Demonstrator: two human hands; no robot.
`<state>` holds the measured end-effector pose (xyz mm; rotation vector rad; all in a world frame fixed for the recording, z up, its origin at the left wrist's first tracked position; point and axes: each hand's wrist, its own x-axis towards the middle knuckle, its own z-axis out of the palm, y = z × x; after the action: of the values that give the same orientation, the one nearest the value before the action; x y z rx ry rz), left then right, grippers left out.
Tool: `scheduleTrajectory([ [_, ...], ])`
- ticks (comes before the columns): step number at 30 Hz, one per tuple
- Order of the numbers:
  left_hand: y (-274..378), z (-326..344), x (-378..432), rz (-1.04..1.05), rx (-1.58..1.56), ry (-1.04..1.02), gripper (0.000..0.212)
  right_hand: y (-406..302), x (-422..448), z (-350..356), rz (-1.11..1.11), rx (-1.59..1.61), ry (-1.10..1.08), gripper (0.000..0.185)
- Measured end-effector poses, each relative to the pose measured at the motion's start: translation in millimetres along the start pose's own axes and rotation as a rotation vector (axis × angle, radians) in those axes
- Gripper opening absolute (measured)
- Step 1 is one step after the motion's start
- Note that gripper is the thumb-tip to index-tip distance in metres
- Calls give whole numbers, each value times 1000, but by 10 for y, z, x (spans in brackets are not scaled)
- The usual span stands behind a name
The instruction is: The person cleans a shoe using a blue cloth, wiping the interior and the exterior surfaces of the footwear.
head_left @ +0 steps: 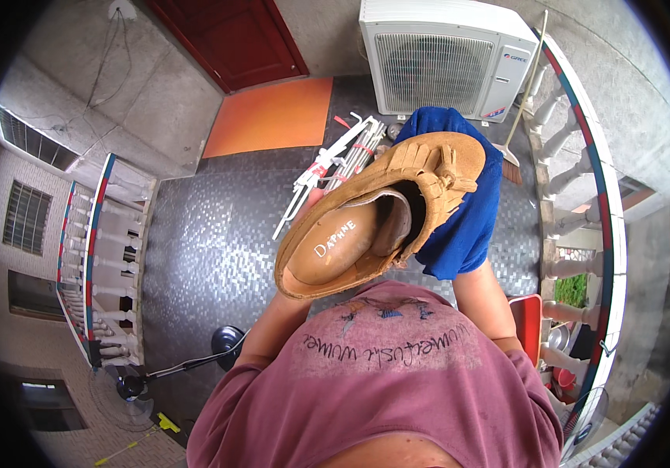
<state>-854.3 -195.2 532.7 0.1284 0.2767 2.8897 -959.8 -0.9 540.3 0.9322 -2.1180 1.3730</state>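
Note:
A tan suede moccasin-style shoe [364, 216] with fringe and a tassel is tilted so its opening and insole, which bears lettering, face the camera. My left hand [313, 199] holds it from beneath around the heel end, mostly hidden by the shoe. A blue cloth [466, 234] covers my right hand, whose fingers are out of sight. That cloth lies behind and beside the fringed toe end; whether it presses on the shoe cannot be told.
Beyond the shoe, bundled white metal rods [332, 167] lie on dark tiles near an orange mat [270, 117]. An air-conditioner outdoor unit [434, 73] and a broom [510, 155] stand ahead right. Balustrades flank both sides; a pedestal fan [130, 387] is at left, a red chair or stool [528, 327] at right.

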Motion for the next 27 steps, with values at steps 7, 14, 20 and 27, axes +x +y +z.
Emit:
scheduleTrajectory([
  [7, -64, 15, 88, 66, 177, 89, 54, 116, -2, 19, 20, 51, -6, 61],
  [14, -117, 98, 140, -37, 165, 10, 52, 134, -49, -20, 47, 79, -11, 63],
  [20, -46, -32, 180, -174, -183, 9, 74, 143, -87, -68, 58, 104, 9, 64],
  [27, 699, 420, -56, 828, 1575, -142, 41, 262, -47, -179, 67, 172, 110, 65],
])
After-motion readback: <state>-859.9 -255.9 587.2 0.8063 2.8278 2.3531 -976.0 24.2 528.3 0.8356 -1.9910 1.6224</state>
